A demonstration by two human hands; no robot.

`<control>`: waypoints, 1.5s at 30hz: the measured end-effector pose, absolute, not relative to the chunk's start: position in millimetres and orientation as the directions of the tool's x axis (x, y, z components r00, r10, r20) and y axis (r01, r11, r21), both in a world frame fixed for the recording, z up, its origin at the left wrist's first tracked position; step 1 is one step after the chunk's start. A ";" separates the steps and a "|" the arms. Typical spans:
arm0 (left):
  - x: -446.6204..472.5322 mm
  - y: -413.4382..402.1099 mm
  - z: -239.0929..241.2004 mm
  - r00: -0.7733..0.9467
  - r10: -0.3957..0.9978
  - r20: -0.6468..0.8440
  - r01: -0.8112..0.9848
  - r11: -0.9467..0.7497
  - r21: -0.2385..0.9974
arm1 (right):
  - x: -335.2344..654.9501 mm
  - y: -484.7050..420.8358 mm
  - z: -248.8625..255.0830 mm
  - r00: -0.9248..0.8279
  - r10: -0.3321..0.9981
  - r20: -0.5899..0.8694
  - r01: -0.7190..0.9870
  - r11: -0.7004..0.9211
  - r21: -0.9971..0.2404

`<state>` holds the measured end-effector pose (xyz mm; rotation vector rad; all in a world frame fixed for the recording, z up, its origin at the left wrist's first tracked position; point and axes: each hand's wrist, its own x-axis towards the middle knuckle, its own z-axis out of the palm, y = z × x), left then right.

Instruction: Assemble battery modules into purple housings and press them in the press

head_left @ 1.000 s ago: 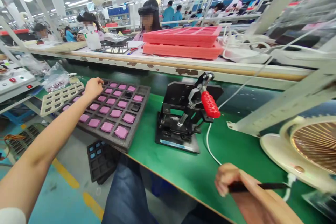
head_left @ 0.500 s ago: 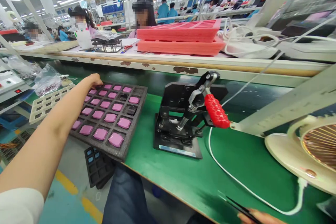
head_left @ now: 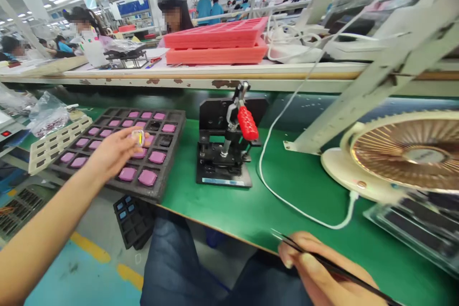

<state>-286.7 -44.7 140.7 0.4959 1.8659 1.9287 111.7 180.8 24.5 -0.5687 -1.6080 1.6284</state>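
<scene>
My left hand pinches a small pale, see-through square part with a yellow mark, its exact kind unclear. It is held above a dark grey foam tray, whose pockets hold several pink square pieces and a couple of black ones. Low on the right, my right hand grips black tweezers, tips pointing left over the green table's front edge. Between the hands stands a black toggle-clamp fixture with a red handle.
A cream tray lies left of the foam tray. On the right are a fan, its white cable and a clear-edged tray. Red foam trays sit on the shelf. Dark trays are below the table edge. People work behind.
My left hand has come back from the foam tray's far edge and now holds the small clear part. My right hand with the tweezers has come further into view. The camera view has shifted right.
</scene>
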 end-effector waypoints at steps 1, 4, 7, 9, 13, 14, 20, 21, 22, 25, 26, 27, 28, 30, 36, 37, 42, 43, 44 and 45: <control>-253.3 -42.4 131.4 -0.810 0.584 -0.045 -0.077 -0.029 0.997 | 105.6 172.2 33.8 -0.640 0.733 0.230 -0.246 0.089 -0.965; -158.3 -31.8 99.7 -0.669 0.731 -0.134 -0.163 0.031 0.986 | 88.4 148.9 49.5 -0.639 0.661 0.393 -0.292 0.264 -0.919; -89.2 -19.6 69.4 -0.617 0.767 -0.174 -0.174 0.083 0.981 | 76.9 131.5 49.7 -0.616 0.511 0.599 -0.322 0.531 -0.784; -61.8 -13.2 55.5 -0.614 0.768 -0.179 -0.165 0.097 0.981 | 74.4 124.5 43.5 -0.603 0.428 0.673 -0.353 0.614 -0.706; -38.0 -7.9 46.8 -0.613 0.764 -0.203 -0.134 0.152 0.979 | 80.0 119.0 25.6 -0.581 0.427 0.693 -0.375 0.615 -0.694; -35.4 -7.6 47.3 -0.613 0.762 -0.208 -0.121 0.170 0.978 | 82.2 118.7 21.8 -0.579 0.431 0.692 -0.381 0.608 -0.697; -29.5 -7.1 46.8 -0.634 0.754 -0.172 0.007 0.229 0.974 | 88.7 119.3 12.1 -0.575 0.466 0.673 -0.375 0.581 -0.722; -29.4 -6.9 45.8 -0.634 0.754 -0.171 0.021 0.238 0.971 | 89.0 120.0 11.1 -0.577 0.461 0.674 -0.378 0.580 -0.721; -29.5 -6.7 44.8 -0.634 0.754 -0.169 0.033 0.244 0.969 | 89.5 120.9 9.8 -0.580 0.452 0.678 -0.385 0.581 -0.717; -29.6 -5.7 43.2 -0.628 0.758 -0.176 0.022 0.243 0.970 | 92.0 124.6 3.4 -0.602 0.400 0.691 -0.399 0.598 -0.695; -29.6 -5.1 43.0 -0.618 0.763 -0.189 -0.005 0.236 0.972 | 93.1 125.9 0.7 -0.609 0.378 0.697 -0.405 0.608 -0.683; -29.4 -4.5 42.8 -0.608 0.767 -0.204 -0.040 0.227 0.973 | 94.2 127.0 -2.0 -0.613 0.359 0.704 -0.411 0.616 -0.672; -29.2 -3.8 42.6 -0.598 0.770 -0.221 -0.080 0.217 0.973 | 95.2 127.8 -4.6 -0.612 0.345 0.712 -0.417 0.623 -0.661; -28.8 -2.1 41.5 -0.582 0.774 -0.251 -0.157 0.196 0.968 | 96.6 128.7 -9.2 -0.599 0.339 0.726 -0.431 0.627 -0.649; -32.0 2.8 34.3 -0.543 0.789 -0.286 -0.321 0.119 0.940 | 97.1 124.3 -18.6 -0.589 0.409 0.697 -0.412 0.590 -0.695; -33.5 3.1 33.2 -0.525 0.799 -0.293 -0.362 0.103 0.927 | 96.9 123.1 -20.1 -0.585 0.430 0.688 -0.405 0.580 -0.707; -40.8 1.1 31.8 -0.365 0.861 -0.353 -0.613 0.063 0.788 | 94.9 118.6 -25.2 -0.541 0.545 0.640 -0.378 0.522 -0.764; -41.7 0.7 31.9 -0.343 0.867 -0.361 -0.658 0.053 0.751 | 94.4 118.1 -25.6 -0.531 0.574 0.624 -0.376 0.500 -0.780; -42.5 0.6 31.9 -0.329 0.869 -0.370 -0.696 0.042 0.717 | 94.1 117.6 -26.1 -0.520 0.604 0.604 -0.377 0.473 -0.797; -43.2 0.8 31.6 -0.326 0.864 -0.383 -0.724 0.032 0.689 | 93.9 117.0 -26.7 -0.507 0.638 0.580 -0.380 0.439 -0.814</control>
